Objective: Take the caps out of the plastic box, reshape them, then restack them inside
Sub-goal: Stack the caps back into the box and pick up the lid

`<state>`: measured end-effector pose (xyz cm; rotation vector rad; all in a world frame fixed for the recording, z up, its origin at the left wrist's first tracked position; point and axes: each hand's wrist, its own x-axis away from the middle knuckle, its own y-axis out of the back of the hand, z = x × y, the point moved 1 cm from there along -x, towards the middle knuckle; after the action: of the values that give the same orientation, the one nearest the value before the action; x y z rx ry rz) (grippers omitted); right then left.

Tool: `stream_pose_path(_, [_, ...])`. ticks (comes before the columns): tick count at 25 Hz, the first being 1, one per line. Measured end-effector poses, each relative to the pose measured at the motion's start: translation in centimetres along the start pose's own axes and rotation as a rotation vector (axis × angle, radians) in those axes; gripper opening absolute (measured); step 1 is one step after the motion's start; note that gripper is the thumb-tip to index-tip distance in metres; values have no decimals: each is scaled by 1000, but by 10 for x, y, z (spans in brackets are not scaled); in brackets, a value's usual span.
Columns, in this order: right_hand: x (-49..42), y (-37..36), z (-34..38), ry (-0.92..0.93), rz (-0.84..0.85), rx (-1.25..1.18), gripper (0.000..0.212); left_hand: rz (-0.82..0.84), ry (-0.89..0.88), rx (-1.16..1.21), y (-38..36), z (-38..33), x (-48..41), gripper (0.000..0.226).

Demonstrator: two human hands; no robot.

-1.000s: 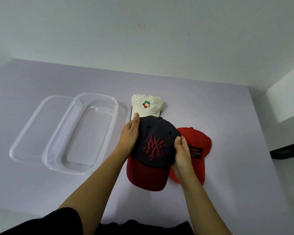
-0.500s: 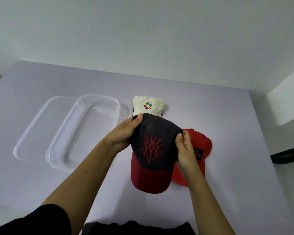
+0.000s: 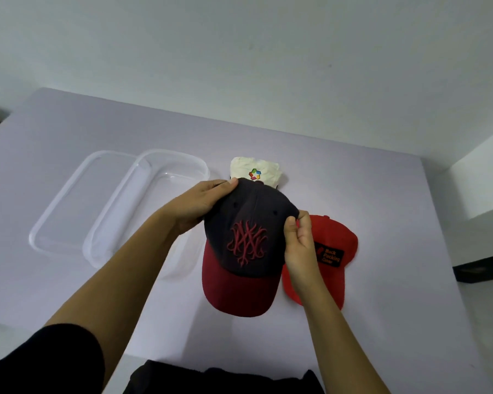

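The dark cap with the maroon brim [image 3: 248, 243] is held between both hands over the table [image 3: 382, 194], apparently lifted clear of it. Its long axis runs 12 to 6 o'clock, with the brim at 6 toward the person and the crown at 12. The left hand [image 3: 202, 203] grips the crown at about 10 o'clock, thumb on top of the fabric and fingers curled beneath. The right hand [image 3: 299, 243] pinches the crown's side seam at about 3 o'clock, thumb and fingertips closed on the cloth. Judging by these holds, the crown is being shaped rather than carried. From the cap, the clear plastic box [image 3: 171, 151] lies at 9 o'clock, just beyond the left wrist, with its lid [image 3: 34, 231] further out on the same side. The box's long axis slants roughly 1 to 7 o'clock, so the cap would need only a slight turn to sit lengthwise in it. The left hand is the nearer one to the box. The white cap [image 3: 256, 170] rests at 12 o'clock and the red cap [image 3: 333, 240] at 3, both outside the box.
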<state>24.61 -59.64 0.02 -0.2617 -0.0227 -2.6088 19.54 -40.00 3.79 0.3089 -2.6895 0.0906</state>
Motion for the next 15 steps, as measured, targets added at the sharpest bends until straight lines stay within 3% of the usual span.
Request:
stream_pose_path(3, [1, -27, 0, 25, -18, 25, 14, 132, 45, -134, 22, -3, 8, 52])
stream_pose_path(7, [1, -74, -1, 15, -38, -6, 16, 183, 132, -119, 69, -6, 10, 45])
stream_pose_path(11, [-4, -127, -4, -78, 79, -192, 23, 313, 150, -21, 130, -8, 9, 62])
stream_pose_path(15, [-10, -170, -11, -141, 145, -145, 20, 407, 149, -35, 186, -6, 7, 56])
